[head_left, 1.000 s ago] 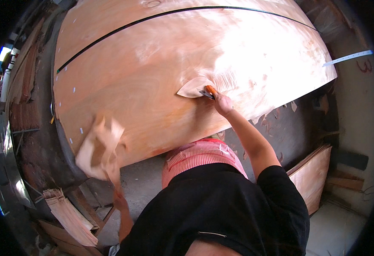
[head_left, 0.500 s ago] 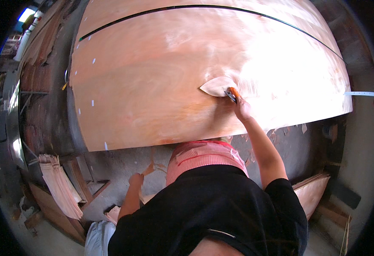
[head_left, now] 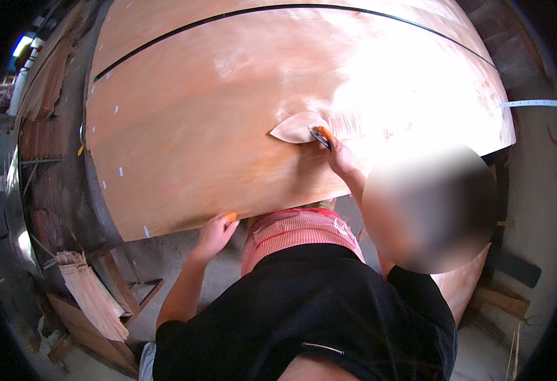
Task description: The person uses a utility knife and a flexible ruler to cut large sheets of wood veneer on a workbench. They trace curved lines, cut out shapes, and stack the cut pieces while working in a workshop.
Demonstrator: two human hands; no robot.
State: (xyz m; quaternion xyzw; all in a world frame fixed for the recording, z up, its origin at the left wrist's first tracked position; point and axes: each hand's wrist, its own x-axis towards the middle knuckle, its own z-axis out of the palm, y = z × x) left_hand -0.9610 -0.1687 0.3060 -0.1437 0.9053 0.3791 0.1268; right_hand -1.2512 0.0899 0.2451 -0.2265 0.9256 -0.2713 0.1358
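My right hand (head_left: 340, 157) is closed on a utility knife (head_left: 319, 138) with a dark, metallic body. Orange shows at its fingers, beside the knife. The knife's tip meets a leaf-shaped piece of wood veneer (head_left: 294, 129), which lies flat on a large pale veneer sheet (head_left: 183, 146). At the sheet's near edge, left of my body, is my left hand (head_left: 215, 236), its fingers bent together. A small orange thing (head_left: 230, 216) shows at its fingertips; whether it is held or worn, I cannot tell.
A dark strip (head_left: 227, 16) crosses the sheet's far part. Pale veneer strips (head_left: 91, 295) hang over a wooden frame at lower left. A white measuring tape (head_left: 532, 103) sticks out at the right edge. A round blur (head_left: 431, 209) hides part of my right forearm.
My left hand has risen from low beside my body to the sheet's near edge. The view has shifted; my right hand still holds the knife at the leaf-shaped veneer. A round blur has appeared.
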